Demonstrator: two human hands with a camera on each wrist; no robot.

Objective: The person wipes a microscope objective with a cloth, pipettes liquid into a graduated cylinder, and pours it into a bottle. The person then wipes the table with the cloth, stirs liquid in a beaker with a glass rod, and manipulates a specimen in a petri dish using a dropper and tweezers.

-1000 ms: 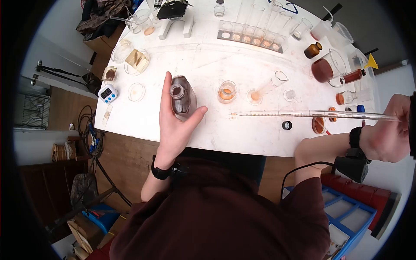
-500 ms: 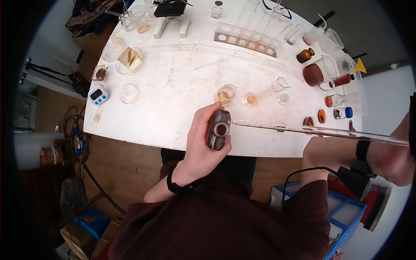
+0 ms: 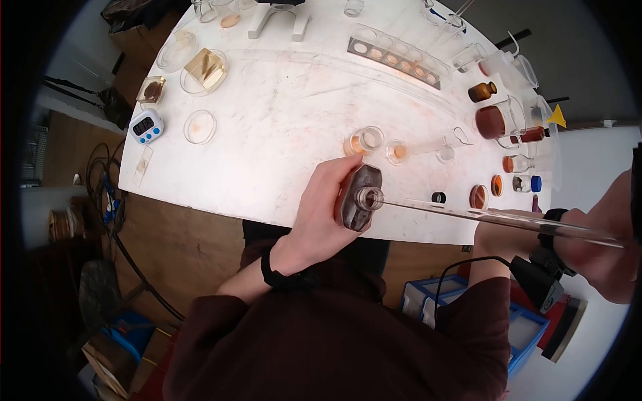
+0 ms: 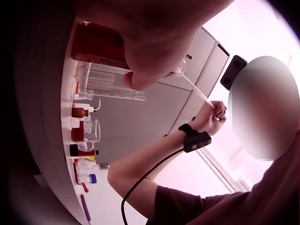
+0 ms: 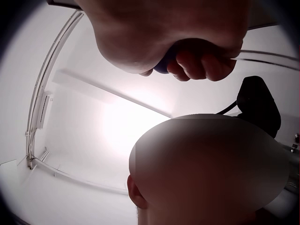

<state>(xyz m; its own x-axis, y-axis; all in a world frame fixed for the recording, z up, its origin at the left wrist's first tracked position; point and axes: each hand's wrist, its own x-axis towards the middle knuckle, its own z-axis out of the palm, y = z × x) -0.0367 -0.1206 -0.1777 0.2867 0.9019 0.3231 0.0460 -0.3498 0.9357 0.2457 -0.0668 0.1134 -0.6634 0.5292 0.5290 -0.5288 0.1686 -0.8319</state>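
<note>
My left hand (image 3: 314, 207) grips a flat-sided glass bottle (image 3: 362, 176) of dark red liquid near the table's front edge, thumb and fingers round its sides. Its uncapped neck faces up toward the head camera. A long clear glass pipette (image 3: 468, 214) slants down from the right, its lower end at the bottle's mouth; the left wrist view also shows it meeting the neck (image 4: 180, 68). High at the right, my right hand (image 3: 605, 234) holds the pipette's upper end. In the right wrist view its fingers curl round a dark blue bulb (image 5: 165, 64), mostly hidden by the palm.
Just beyond the bottle stand a small beaker with orange liquid (image 3: 353, 144) and a measuring cylinder (image 3: 428, 146). A black cap (image 3: 438, 198) and a petri dish (image 3: 479, 196) lie to the right. Farther back are a test-tube rack (image 3: 428, 78) and a beaker of red liquid (image 3: 490, 123).
My left hand, spread beside the bottle at first, has closed round it and brought it rightward. The pipette's lower end, earlier over the table, is now at the bottle's mouth.
</note>
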